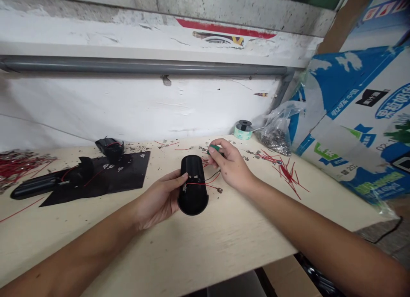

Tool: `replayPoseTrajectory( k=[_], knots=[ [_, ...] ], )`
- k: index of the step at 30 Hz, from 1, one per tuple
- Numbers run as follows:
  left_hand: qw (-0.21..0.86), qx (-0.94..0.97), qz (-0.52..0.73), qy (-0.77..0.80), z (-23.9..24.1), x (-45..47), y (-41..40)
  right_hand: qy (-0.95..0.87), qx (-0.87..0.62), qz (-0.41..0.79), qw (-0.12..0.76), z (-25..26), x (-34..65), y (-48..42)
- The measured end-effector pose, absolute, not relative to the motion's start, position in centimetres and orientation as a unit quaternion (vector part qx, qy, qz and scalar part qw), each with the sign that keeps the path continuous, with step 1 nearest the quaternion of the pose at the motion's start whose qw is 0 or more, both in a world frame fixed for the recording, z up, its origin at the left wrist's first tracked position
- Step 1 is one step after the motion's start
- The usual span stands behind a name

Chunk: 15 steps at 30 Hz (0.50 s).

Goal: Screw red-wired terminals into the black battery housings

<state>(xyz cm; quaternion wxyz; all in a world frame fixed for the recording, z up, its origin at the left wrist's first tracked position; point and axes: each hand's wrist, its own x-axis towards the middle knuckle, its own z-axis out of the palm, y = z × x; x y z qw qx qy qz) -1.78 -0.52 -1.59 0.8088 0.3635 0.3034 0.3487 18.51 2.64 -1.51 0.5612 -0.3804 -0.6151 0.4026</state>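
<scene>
Head view: a wired black plastic cylinder (194, 198) is grasped by the left hand (156, 198) at the wooden bench (205, 241), while a small green object (214, 149) is pinched by the right hand (230, 162)

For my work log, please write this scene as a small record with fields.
left hand: holds a black plastic housing
right hand: pinches a small green object
wires: red and black wires leave the housing; a metal terminal lies at one end
rest: loose red wires, a black sheet, a spool, a plastic bag of metal parts, a printed cardboard box
</scene>
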Motion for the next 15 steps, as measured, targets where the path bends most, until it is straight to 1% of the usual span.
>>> replayPoseTrajectory(
  k=[6, 15],
  knots=[
    [0.804, 0.347, 0.372, 0.307, -1.69, -1.59, -0.54, -0.618, -0.365, 0.458, 0.525, -1.50, 18.47, 2.56],
    [0.805, 0.326, 0.390, 0.307, -2.07, -1.48, -0.31, -0.620, -0.397, 0.449, 0.506, -1.94, 18.60, 2.56]
  ],
)
